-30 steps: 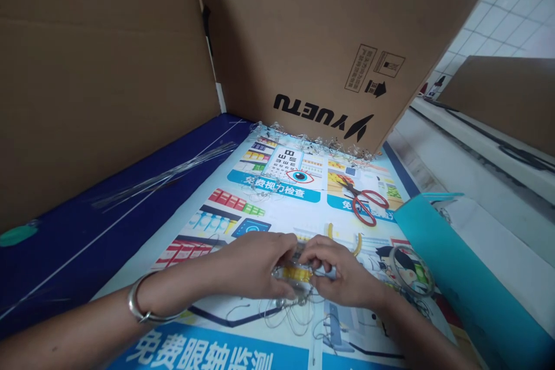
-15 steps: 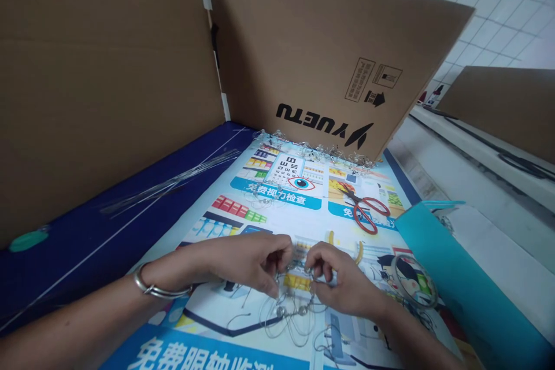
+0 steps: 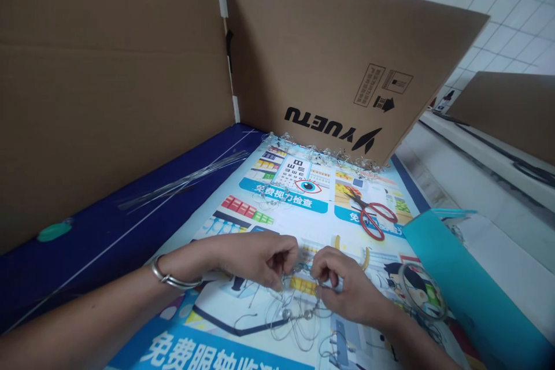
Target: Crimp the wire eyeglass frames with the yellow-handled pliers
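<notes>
- Pinches wire [image 3: 297,317] with closed fingertips, left hand [image 3: 260,257] and right hand [image 3: 349,283].
- Runs crosswise between the two, touching both, neither nearer.
- Trails loops and beads [image 3: 287,314] toward wearer.

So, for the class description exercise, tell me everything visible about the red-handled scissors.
The scissors have two red loop handles, plastic-looking and spread apart, and dark, metal-looking blades that seem slightly parted. They lie on the printed sheet, blades pointing away and leftward, beyond the right hand. No hand touches them.
</notes>
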`<state>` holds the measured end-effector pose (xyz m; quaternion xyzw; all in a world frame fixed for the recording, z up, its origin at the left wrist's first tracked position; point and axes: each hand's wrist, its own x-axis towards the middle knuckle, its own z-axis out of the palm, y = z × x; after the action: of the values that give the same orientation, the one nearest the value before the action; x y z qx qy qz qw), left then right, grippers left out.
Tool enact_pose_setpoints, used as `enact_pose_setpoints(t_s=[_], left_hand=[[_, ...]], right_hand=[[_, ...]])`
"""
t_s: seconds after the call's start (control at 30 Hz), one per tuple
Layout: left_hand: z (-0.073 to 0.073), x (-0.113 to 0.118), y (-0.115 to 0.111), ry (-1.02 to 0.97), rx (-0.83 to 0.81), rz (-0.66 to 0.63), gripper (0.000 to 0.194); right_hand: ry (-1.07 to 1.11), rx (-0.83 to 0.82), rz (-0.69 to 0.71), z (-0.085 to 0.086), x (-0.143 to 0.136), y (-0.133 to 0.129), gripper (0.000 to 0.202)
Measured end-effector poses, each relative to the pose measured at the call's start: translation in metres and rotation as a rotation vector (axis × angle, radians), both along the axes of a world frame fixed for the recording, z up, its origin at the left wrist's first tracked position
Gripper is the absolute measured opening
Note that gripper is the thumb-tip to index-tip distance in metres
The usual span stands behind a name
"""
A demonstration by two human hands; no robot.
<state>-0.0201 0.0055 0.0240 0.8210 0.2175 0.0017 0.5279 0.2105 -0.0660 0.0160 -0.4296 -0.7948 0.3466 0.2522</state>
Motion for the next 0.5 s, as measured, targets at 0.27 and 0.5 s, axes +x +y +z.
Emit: enact_pose_setpoints(t_s=[0.27,0.5], left_hand=[[0.0023,-0.0001,0.0006,0.020,0.010,-0.002,0.027],[0.0009,-0.0001,0.0011,0.003,0.018,0.003,0.023]], right_hand=[[-0.057,-0.041,-0.084,-0.0040,-0.0008,-0.0016,0.031],[-0.040,0.016,-0.032,-0.0037,-0.0038,0.0018,0.024]])
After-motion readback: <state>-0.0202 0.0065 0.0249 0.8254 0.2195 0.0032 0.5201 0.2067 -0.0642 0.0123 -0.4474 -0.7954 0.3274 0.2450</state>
